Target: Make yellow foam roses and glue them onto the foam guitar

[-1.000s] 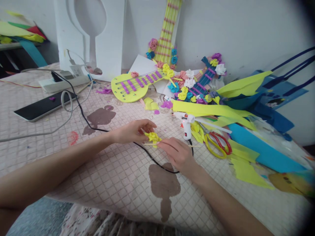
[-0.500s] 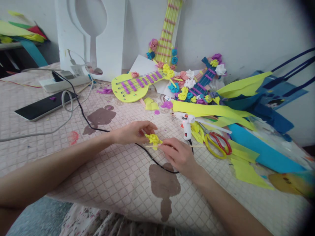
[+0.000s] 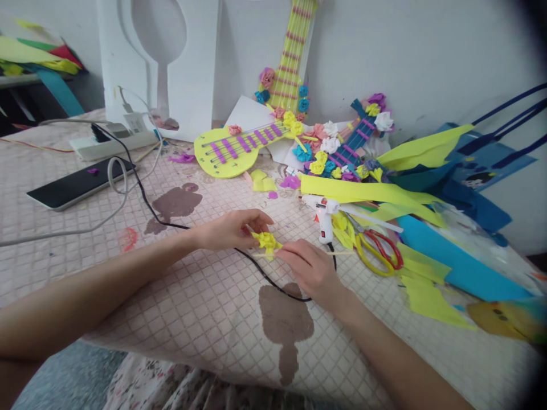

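Observation:
Between my hands is a small yellow crepe paper flower (image 3: 266, 241). My left hand (image 3: 233, 229) pinches its left side, with the fingers curled over it. My right hand (image 3: 311, 266) is closed on a thin wooden stick (image 3: 342, 254), which sticks out to both sides, and its fingertips touch the flower's right edge. A white hot glue gun (image 3: 325, 219) with a small red light stands just behind my right hand. Its black cord (image 3: 260, 273) runs beneath both forearms. Scissors (image 3: 378, 250) with yellow and red handles lie to the right.
Paper-decorated guitars (image 3: 226, 162) stand and lie at the back by the wall. Yellow crepe strips (image 3: 363, 188) and a blue sheet (image 3: 457, 256) spread over the right side. At the left are a power strip (image 3: 111, 145), a dark flat device (image 3: 79, 185) and loose cables.
My hands and the flower stay nearly in place. The stick's right end has shifted slightly left. The view has barely moved.

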`<action>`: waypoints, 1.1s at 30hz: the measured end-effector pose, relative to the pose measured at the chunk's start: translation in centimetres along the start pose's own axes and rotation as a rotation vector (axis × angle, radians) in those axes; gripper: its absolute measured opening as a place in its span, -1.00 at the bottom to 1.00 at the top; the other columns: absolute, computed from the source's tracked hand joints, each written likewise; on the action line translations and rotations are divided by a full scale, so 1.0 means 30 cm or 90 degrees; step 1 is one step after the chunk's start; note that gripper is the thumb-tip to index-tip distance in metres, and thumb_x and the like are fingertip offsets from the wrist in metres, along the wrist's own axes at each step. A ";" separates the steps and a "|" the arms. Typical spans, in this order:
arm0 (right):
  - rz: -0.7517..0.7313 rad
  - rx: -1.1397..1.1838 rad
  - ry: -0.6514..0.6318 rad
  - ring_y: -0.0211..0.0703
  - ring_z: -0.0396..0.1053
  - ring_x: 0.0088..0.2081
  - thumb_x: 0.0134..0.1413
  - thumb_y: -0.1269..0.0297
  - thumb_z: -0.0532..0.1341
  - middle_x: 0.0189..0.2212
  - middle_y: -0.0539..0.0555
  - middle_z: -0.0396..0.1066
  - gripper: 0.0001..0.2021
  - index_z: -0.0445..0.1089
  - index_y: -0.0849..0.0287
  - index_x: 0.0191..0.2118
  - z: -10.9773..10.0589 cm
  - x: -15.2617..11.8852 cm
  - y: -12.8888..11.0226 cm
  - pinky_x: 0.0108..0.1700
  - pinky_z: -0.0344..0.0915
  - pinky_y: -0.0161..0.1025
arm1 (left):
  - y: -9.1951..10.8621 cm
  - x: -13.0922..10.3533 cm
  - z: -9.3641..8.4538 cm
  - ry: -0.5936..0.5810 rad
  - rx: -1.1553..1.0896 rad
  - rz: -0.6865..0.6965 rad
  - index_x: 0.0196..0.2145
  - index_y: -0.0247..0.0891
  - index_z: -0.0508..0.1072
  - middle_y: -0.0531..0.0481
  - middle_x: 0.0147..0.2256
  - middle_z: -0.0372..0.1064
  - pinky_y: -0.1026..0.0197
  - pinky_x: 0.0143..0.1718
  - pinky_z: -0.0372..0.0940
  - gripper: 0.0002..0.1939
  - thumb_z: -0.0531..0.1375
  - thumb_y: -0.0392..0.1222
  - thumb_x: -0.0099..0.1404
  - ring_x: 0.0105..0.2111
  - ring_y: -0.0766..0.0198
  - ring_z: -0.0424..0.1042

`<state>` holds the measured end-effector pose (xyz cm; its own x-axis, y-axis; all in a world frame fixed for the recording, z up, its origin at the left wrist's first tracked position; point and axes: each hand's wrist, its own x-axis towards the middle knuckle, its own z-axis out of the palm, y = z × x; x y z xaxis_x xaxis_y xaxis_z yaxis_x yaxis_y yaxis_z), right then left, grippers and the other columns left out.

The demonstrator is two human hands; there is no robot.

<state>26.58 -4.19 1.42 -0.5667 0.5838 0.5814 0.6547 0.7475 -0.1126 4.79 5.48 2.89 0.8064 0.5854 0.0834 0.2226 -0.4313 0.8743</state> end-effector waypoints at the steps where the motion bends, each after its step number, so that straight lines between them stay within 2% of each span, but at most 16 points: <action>1: 0.010 0.004 0.000 -0.18 0.34 -0.22 0.17 0.52 -0.01 -0.25 0.15 0.40 -0.73 0.36 0.22 -0.11 0.000 -0.002 -0.001 -0.18 0.36 -0.21 | 0.002 -0.001 -0.002 0.000 0.001 -0.002 -0.01 -0.25 0.28 -0.07 -0.17 0.41 0.25 -0.25 0.29 -0.57 0.20 -0.24 0.14 -0.22 0.29 0.38; 7: 0.031 -0.022 0.027 -0.17 0.36 -0.20 0.16 0.53 -0.01 -0.26 0.14 0.42 -0.70 0.34 0.18 -0.06 -0.003 -0.006 -0.003 -0.19 0.37 -0.21 | 0.003 -0.001 -0.005 -0.005 -0.004 -0.004 0.00 -0.23 0.27 -0.06 -0.16 0.40 0.25 -0.24 0.28 -0.57 0.19 -0.25 0.15 -0.21 0.29 0.39; 14: -0.024 -0.061 0.017 -0.20 0.32 -0.26 0.16 0.51 0.04 -0.31 0.11 0.42 -0.76 0.38 0.19 -0.13 -0.005 0.010 -0.008 -0.21 0.32 -0.24 | 0.001 0.000 -0.003 -0.007 -0.019 0.002 -0.01 -0.24 0.28 -0.07 -0.17 0.40 0.23 -0.23 0.29 -0.58 0.20 -0.24 0.14 -0.22 0.29 0.38; 18: 0.010 -0.120 0.021 -0.20 0.30 -0.32 0.15 0.28 0.15 -0.37 0.07 0.40 -0.85 0.40 0.14 -0.18 -0.005 0.009 -0.015 -0.32 0.25 -0.27 | -0.001 -0.002 -0.005 -0.005 -0.023 0.001 -0.02 -0.24 0.29 -0.06 -0.16 0.40 0.23 -0.23 0.29 -0.57 0.21 -0.24 0.13 -0.21 0.29 0.38; 21: 0.035 -0.152 0.006 -0.17 0.29 -0.32 0.14 0.09 0.14 -0.40 0.08 0.38 -0.74 0.39 0.16 -0.20 0.000 0.009 -0.024 -0.35 0.21 -0.26 | -0.003 -0.001 -0.003 -0.005 -0.021 0.004 -0.03 -0.23 0.29 -0.06 -0.16 0.39 0.23 -0.23 0.29 -0.58 0.20 -0.25 0.13 -0.20 0.27 0.38; 25: 0.045 -0.152 -0.031 -0.19 0.29 -0.32 0.19 0.26 0.11 -0.38 0.07 0.38 -0.86 0.38 0.14 -0.23 0.012 0.014 -0.039 -0.33 0.19 -0.27 | 0.001 0.001 0.005 -0.002 -0.019 0.001 -0.04 -0.24 0.30 -0.06 -0.17 0.40 0.24 -0.25 0.29 -0.59 0.20 -0.25 0.13 -0.18 0.26 0.38; 28: 0.044 -0.153 -0.042 -0.21 0.29 -0.33 0.16 0.40 0.09 -0.40 0.05 0.37 -0.87 0.39 0.15 -0.27 0.018 0.018 -0.049 -0.34 0.18 -0.27 | 0.007 0.003 0.012 0.001 -0.012 -0.002 -0.03 -0.25 0.29 -0.07 -0.17 0.41 0.24 -0.25 0.29 -0.59 0.20 -0.27 0.13 -0.19 0.26 0.38; 33: 0.051 -0.130 -0.049 -0.20 0.30 -0.34 0.17 0.43 0.07 -0.39 0.06 0.38 -0.84 0.39 0.18 -0.33 0.025 0.013 -0.052 -0.35 0.19 -0.27 | 0.011 0.002 0.016 0.005 0.025 -0.003 -0.04 -0.26 0.29 -0.06 -0.16 0.40 0.23 -0.24 0.28 -0.59 0.19 -0.29 0.13 -0.18 0.24 0.39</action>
<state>24.96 -4.88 1.22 -0.5404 0.6664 0.5137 0.7820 0.6231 0.0144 5.17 5.04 2.95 0.8008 0.5930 0.0842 0.2473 -0.4555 0.8552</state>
